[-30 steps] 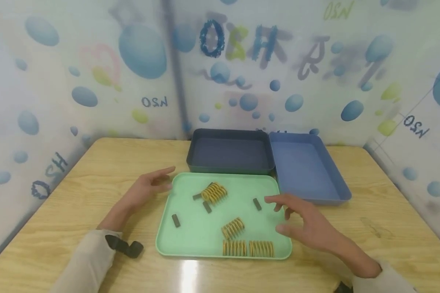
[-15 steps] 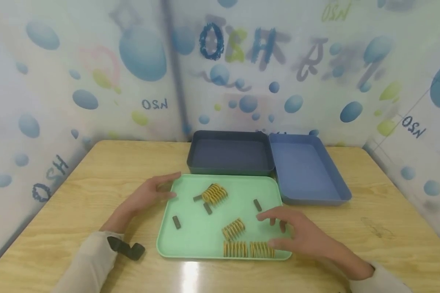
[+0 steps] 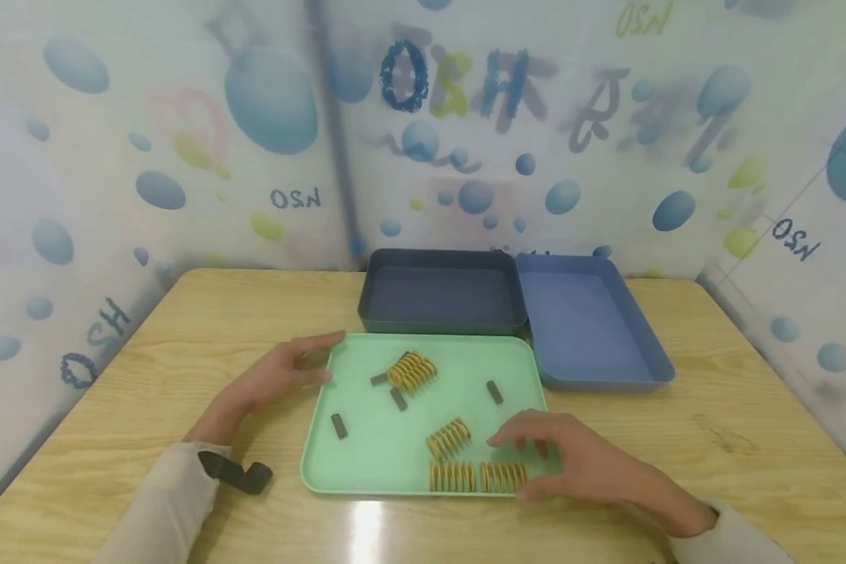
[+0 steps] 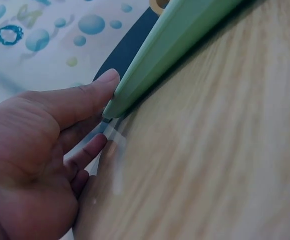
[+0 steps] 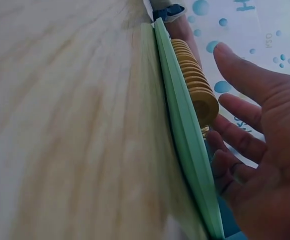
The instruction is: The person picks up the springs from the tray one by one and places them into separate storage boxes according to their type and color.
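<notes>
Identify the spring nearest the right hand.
The rightmost spring, by the near edge of the tray; the right hand is beside it, while the other springs lie farther left.

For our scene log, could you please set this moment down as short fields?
Left hand: at left edge of green tray
Right hand: at its near right corner, beside a spring
Springs: two along near edge, one slanted behind, others clustered farther back
Dark pieces: at least four, on green tray
Behind: dark blue tray, lighter blue tray to its right
</notes>
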The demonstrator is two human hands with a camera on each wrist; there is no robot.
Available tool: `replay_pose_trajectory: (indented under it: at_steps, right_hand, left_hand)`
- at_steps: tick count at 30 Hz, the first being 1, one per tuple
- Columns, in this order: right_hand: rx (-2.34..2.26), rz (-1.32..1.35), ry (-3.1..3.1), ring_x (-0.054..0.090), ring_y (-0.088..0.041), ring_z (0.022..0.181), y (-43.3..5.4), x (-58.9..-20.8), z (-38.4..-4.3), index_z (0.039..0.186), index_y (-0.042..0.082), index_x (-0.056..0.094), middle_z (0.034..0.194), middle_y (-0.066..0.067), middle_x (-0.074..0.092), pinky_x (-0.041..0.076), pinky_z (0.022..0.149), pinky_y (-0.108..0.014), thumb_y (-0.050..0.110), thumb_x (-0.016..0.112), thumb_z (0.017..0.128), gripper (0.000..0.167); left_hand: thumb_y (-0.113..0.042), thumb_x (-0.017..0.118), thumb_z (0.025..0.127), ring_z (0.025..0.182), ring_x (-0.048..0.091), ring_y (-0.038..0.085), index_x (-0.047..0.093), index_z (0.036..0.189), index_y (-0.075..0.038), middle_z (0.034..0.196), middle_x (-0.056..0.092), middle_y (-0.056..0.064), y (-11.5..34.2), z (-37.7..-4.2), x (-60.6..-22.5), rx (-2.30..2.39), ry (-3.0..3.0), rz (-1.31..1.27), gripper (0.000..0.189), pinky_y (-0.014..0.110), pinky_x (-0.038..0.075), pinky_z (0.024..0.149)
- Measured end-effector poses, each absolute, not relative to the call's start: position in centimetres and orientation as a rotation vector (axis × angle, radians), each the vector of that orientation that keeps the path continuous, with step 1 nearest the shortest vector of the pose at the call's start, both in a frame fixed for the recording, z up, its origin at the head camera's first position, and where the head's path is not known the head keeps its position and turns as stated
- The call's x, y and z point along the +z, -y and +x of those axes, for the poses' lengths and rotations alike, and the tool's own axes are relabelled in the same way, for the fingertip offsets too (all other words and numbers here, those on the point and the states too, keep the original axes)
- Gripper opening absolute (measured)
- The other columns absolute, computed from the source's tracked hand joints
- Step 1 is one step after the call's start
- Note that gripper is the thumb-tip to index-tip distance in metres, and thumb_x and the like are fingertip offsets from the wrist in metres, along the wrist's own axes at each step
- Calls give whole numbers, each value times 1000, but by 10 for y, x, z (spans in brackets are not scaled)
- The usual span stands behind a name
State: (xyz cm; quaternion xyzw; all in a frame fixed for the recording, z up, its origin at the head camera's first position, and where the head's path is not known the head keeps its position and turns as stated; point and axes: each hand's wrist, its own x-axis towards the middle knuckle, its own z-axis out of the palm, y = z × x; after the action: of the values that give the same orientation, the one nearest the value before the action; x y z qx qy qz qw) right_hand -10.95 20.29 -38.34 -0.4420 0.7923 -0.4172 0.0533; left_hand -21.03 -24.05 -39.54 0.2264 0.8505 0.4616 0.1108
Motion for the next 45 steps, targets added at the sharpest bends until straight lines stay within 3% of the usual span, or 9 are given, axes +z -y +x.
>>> replay_pose_trajectory:
  at_steps: [6, 9, 14, 24, 31, 45]
  right_hand:
    - [-1245, -1432, -2333, 59, -17, 100, -202, -389, -112, 122, 13, 62, 115, 0, 64, 49, 82, -30, 22, 81, 74, 53]
    - [-1236, -1464, -2308, 60, -17, 101, -201, -390, -114, 121, 12, 63, 113, 0, 65, 49, 84, -30, 20, 81, 76, 50]
    - [-1217, -1476, -2322, 60, -12, 94, -200, -389, -115, 121, 15, 63, 111, 4, 65, 50, 78, -27, 23, 79, 77, 47]
    - [-1199, -1377, -2357, 51, -4, 65, -201, -386, -113, 117, 20, 67, 99, 12, 65, 44, 51, -18, 26, 79, 78, 41]
    - [-1245, -1383, -2343, 56, -3, 72, -200, -389, -112, 115, 18, 68, 99, 10, 67, 49, 60, -21, 23, 78, 81, 36]
    - [-1311, -1358, -2384, 57, -2, 66, -201, -394, -111, 111, 16, 70, 95, 8, 68, 50, 54, -20, 20, 78, 82, 30]
  left_hand:
    - [-26, 72, 86, 141, 24, 25, 48, 142, -20, 149, 40, -2, 241, -210, -394, 1352, -2488, 666, 62, 50, 20, 111]
    - [-26, 71, 87, 141, 23, 25, 49, 142, -20, 149, 39, -4, 241, -211, -393, 1344, -2490, 676, 60, 50, 19, 111]
    - [-25, 70, 88, 141, 23, 24, 51, 140, -20, 149, 38, -5, 243, -211, -391, 1322, -2503, 700, 56, 51, 18, 111]
    - [-23, 70, 88, 141, 23, 25, 53, 138, -16, 149, 39, -4, 241, -210, -388, 1298, -2521, 715, 54, 51, 20, 111]
    - [-23, 71, 87, 140, 25, 27, 53, 138, -14, 149, 40, -3, 240, -210, -389, 1293, -2525, 709, 54, 51, 21, 110]
    - [-23, 71, 87, 141, 24, 27, 53, 138, -14, 148, 40, -3, 240, -209, -391, 1315, -2508, 687, 54, 51, 20, 111]
